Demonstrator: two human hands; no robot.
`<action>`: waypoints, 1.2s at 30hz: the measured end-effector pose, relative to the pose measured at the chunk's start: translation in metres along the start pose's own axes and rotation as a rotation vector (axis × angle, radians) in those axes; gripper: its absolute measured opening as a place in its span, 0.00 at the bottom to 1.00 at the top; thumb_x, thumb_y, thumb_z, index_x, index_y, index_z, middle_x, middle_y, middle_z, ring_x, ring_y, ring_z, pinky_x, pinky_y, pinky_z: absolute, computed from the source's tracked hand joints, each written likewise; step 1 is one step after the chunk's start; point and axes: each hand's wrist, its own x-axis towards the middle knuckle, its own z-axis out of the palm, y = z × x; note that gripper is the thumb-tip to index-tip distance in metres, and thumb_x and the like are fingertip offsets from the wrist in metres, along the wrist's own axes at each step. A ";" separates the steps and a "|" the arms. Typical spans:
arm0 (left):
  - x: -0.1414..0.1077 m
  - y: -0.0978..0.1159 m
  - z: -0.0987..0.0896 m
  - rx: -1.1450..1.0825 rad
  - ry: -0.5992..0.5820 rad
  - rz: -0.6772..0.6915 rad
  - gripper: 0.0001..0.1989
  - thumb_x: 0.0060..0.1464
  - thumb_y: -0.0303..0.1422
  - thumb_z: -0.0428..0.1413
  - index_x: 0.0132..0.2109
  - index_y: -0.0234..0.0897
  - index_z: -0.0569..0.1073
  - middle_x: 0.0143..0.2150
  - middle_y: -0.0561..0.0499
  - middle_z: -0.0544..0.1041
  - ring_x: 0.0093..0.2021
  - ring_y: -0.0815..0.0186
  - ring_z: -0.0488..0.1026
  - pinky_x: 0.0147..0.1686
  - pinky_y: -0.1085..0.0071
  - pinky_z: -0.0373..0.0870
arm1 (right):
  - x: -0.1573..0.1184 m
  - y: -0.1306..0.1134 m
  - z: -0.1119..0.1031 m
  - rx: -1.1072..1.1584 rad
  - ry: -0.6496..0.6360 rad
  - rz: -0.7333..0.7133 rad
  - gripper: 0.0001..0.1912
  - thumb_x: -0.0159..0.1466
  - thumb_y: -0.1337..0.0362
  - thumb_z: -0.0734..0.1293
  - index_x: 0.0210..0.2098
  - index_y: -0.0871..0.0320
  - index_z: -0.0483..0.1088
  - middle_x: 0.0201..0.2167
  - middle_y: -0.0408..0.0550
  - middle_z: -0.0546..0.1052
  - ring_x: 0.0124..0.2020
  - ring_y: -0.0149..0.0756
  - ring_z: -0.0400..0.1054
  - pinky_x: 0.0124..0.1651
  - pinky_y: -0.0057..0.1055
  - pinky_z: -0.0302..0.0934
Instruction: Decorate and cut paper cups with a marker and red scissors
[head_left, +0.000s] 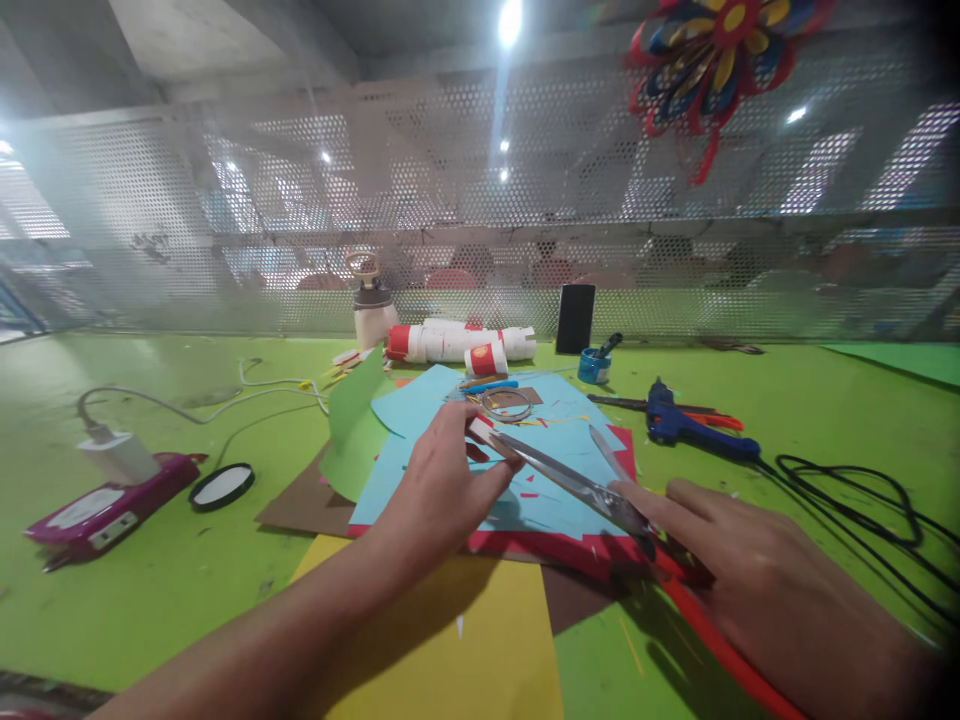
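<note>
My left hand (450, 470) pinches a small white and red piece (484, 430) between thumb and fingers, above the middle of the work surface. My right hand (720, 560) is wrapped round the red handles of metal scissors (577, 482). The scissor blades are parted, and the tip of one blade lies close to the small piece at my left fingertips. Beneath both hands are light blue paper sheets (442, 400) with small red scraps on them, over a red sheet and yellow paper (450, 640).
A blue glue gun (675, 420) with a black cable lies at the right, near a blue jar (594, 366). White and red paper cups (486, 358) and a dark upright phone (575, 320) stand behind. At left are a purple power strip (112, 505) and a round black-rimmed disc (222, 487).
</note>
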 end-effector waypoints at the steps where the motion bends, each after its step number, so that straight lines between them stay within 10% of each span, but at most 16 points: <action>1: 0.000 0.000 0.000 0.006 -0.001 0.001 0.16 0.50 0.33 0.59 0.46 0.36 0.66 0.42 0.46 0.76 0.42 0.59 0.77 0.43 0.60 0.72 | 0.000 0.000 0.000 0.005 -0.010 0.007 0.20 0.62 0.73 0.54 0.45 0.63 0.74 0.30 0.58 0.78 0.26 0.48 0.73 0.23 0.43 0.68; 36: -0.002 0.001 -0.001 0.042 -0.016 0.048 0.16 0.52 0.33 0.59 0.48 0.37 0.67 0.42 0.47 0.76 0.39 0.61 0.77 0.41 0.62 0.72 | -0.004 0.000 0.000 0.033 -0.085 0.012 0.22 0.63 0.75 0.54 0.49 0.68 0.73 0.33 0.63 0.78 0.28 0.52 0.74 0.25 0.49 0.69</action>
